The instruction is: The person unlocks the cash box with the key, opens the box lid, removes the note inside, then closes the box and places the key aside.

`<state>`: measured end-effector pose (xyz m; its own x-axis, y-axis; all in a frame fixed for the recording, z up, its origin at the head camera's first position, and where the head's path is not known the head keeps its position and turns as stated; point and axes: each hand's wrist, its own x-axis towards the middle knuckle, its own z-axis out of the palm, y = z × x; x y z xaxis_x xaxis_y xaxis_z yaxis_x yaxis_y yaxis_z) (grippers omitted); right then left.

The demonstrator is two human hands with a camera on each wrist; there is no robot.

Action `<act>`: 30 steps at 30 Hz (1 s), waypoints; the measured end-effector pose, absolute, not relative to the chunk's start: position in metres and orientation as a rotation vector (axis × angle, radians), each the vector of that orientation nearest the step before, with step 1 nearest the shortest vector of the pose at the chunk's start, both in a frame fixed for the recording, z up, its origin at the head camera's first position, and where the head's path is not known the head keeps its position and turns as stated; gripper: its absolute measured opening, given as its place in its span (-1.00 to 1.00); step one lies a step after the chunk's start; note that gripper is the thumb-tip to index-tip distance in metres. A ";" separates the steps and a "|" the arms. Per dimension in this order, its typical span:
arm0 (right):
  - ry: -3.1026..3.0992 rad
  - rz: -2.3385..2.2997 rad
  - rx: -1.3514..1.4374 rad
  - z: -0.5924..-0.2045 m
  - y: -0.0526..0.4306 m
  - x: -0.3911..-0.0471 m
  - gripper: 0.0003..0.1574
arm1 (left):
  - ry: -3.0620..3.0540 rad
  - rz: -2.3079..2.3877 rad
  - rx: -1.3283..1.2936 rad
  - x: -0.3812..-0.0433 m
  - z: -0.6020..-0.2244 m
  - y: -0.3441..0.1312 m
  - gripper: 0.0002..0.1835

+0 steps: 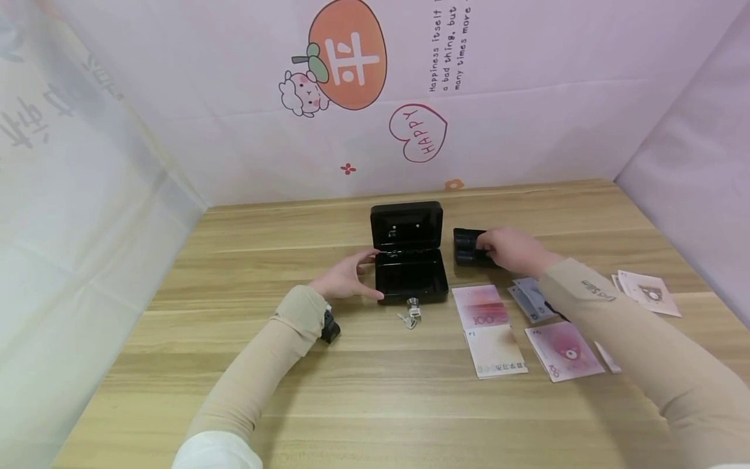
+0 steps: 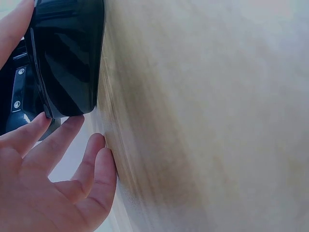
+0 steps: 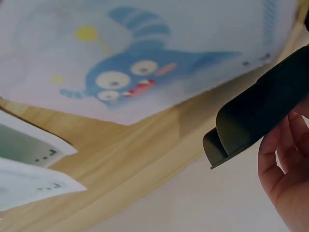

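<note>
A small black metal cash box (image 1: pixel 411 277) stands on the table with its lid (image 1: pixel 407 225) raised. My left hand (image 1: pixel 344 276) holds the box's left side, thumb at the front corner and fingertips at the back end (image 2: pixel 72 72). To the box's right, my right hand (image 1: pixel 515 250) grips a black plastic coin tray (image 1: pixel 465 247) by its right part. In the right wrist view the tray (image 3: pixel 260 104) is tilted, with rounded hollows on its underside and the fingers at its edge. A small padlock with keys (image 1: pixel 413 312) lies just in front of the box.
Pink and cream play banknotes (image 1: pixel 489 329) lie right of the padlock. Grey-blue notes (image 1: pixel 532 299), another pink note (image 1: pixel 564 352) and pale notes (image 1: pixel 649 293) lie around and beyond my right forearm. A printed cloth wall (image 1: pixel 498 130) rises behind the table.
</note>
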<state>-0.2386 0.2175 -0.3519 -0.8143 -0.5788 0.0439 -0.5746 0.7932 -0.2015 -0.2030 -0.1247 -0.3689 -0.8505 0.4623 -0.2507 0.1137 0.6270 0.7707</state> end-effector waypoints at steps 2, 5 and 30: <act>2.961 -0.340 -0.952 -0.349 0.217 -0.238 -0.75 | 2.421 1.108 0.456 -0.203 -0.368 -0.125 0.06; 2.969 -0.362 -0.969 -0.343 0.216 -0.236 -0.73 | 2.423 1.107 0.458 -0.202 -0.368 -0.125 0.05; 3.031 -0.485 -1.186 -0.317 0.202 -0.207 -0.75 | 2.434 1.110 0.472 -0.204 -0.372 -0.126 0.06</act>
